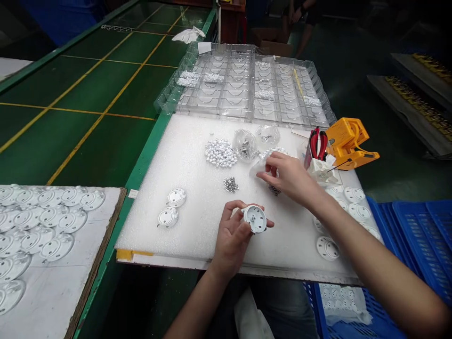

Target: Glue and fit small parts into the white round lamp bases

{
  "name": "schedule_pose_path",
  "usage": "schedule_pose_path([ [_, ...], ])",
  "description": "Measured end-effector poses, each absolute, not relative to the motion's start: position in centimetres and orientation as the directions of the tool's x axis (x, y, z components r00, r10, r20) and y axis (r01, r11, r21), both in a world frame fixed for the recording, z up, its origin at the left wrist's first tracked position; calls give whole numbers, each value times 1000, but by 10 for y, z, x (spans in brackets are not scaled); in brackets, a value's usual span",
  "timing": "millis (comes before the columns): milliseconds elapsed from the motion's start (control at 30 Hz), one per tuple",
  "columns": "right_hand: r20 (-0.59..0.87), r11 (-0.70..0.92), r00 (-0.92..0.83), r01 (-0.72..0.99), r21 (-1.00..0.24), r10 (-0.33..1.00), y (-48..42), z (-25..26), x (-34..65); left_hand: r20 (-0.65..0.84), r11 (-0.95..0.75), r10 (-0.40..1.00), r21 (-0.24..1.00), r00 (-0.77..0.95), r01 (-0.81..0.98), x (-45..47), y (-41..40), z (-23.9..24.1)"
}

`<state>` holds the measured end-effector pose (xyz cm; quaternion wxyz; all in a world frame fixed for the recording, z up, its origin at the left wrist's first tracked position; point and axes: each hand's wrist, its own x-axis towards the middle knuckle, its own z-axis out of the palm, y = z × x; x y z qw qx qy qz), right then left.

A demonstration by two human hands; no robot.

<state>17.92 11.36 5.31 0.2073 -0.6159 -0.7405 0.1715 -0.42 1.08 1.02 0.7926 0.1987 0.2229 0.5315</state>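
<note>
Housing (255, 219), white and round, sits gripped in the left hand (231, 238). Beyond the housing, the right hand (290, 176) curls, its grip unclear from here.

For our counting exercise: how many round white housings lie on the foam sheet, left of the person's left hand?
2: the far housing, and the near housing just below and left of it in the picture. None appears hidden on that part of the foam sheet.
</note>
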Motion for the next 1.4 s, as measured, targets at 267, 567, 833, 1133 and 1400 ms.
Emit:
schedule_pose_path([
  [267,119,120,-19,148,-982,993,60,83,195,-238,401,916,474,324,-784,-5,11,18],
  [567,3,53,379,-122,-991,925,8,56,198,-497,635,661,-30,562,-772,14,-14,31],
  [833,116,174,476,-80,-981,872,10,50,177,-526,622,639,-76,561,-779,12,-12,29],
  [1133,213,30,501,349,-937,839,-6,23,178,-519,619,662,-28,541,-785,16,-15,27],
  [1400,241,51,488,371,-927,839,-3,23,168,-495,624,684,17,536,-781,18,-17,25],
])
